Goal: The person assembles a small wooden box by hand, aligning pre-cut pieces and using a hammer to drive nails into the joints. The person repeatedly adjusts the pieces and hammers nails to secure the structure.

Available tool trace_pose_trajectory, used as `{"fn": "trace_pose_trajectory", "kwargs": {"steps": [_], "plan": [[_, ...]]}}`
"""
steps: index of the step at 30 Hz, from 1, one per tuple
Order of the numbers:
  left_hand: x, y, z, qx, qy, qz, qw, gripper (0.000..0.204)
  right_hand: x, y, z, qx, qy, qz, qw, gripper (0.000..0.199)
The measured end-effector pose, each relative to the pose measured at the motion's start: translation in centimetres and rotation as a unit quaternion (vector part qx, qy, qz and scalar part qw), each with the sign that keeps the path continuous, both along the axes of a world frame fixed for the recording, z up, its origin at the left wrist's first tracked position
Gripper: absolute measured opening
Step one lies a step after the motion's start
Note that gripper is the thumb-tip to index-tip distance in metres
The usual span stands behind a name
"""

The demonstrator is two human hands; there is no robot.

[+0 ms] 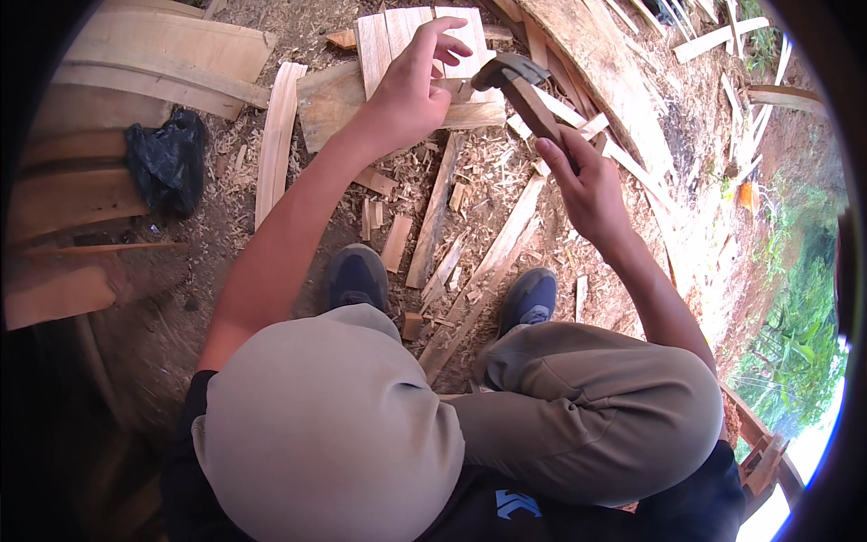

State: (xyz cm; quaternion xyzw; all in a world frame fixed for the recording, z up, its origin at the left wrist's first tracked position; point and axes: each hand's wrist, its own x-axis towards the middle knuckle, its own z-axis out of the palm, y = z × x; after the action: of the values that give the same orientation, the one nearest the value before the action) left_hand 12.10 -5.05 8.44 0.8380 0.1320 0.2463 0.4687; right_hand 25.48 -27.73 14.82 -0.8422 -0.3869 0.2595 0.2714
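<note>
Left hand [411,90]: I see it pressed down on a set of pale wooden slats [424,36], fingers spread and curled over their near ends, pinching something small I cannot make out — possibly a nail.
Right hand [587,185]: wrapped tight round the wooden handle of a hammer [524,86], its dark metal head raised just above the slats.
Slats: lying side by side across a broader board [339,104] on the dirt ground [226,244], ahead of my two dark shoes [357,275].
How the hammer handles: I judge it head-heavy and stiff; the grip sits low on the handle, which gives swing but less control.
How the slats handle: thin, light, rigid, likely to split near an end — best held flat, fingers clear of the strike point.
Around: chips and offcuts litter the ground; a long narrow strip [275,135] lies left of the board.
Packages, labels: none legible; only a crumpled black plastic bag [167,158] at far left, resting on stacked planks [163,50].
</note>
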Motion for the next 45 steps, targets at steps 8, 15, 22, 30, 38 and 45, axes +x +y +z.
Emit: {"fn": "trace_pose_trajectory", "kwargs": {"steps": [8, 15, 22, 30, 38, 45], "plan": [[-0.1, -0.2, 0.4, -0.003, -0.010, 0.006, 1.000, 0.065, -0.3, -0.3, -1.0, 0.053, -0.028, 0.050, 0.997, 0.031], [-2.2, 1.1, 1.1, 0.215, 0.081, 0.045, 0.972, 0.036, 0.6, -0.4, -0.4, 0.034, -0.002, 0.059, 0.998, 0.034], [-2.6, 0.0, -2.3, 0.236, 0.090, 0.097, 0.963, 0.042, 0.2, 0.2, 0.3, 0.007, 0.016, 0.053, 0.998, 0.035], [-2.3, -0.4, -2.5, 0.249, 0.074, 0.120, 0.958, 0.036, 0.2, -0.2, -0.4, 0.045, 0.021, 0.035, 0.998, 0.035], [-2.3, -0.4, -3.0, 0.257, 0.062, 0.135, 0.955, 0.034, 0.0, -0.1, 1.0, 0.044, 0.001, 0.028, 0.999, 0.034], [-2.3, -0.4, -2.9, 0.262, 0.066, 0.142, 0.952, 0.036, -0.3, 0.2, 1.7, 0.048, -0.051, 0.075, 0.995, 0.030]]}}
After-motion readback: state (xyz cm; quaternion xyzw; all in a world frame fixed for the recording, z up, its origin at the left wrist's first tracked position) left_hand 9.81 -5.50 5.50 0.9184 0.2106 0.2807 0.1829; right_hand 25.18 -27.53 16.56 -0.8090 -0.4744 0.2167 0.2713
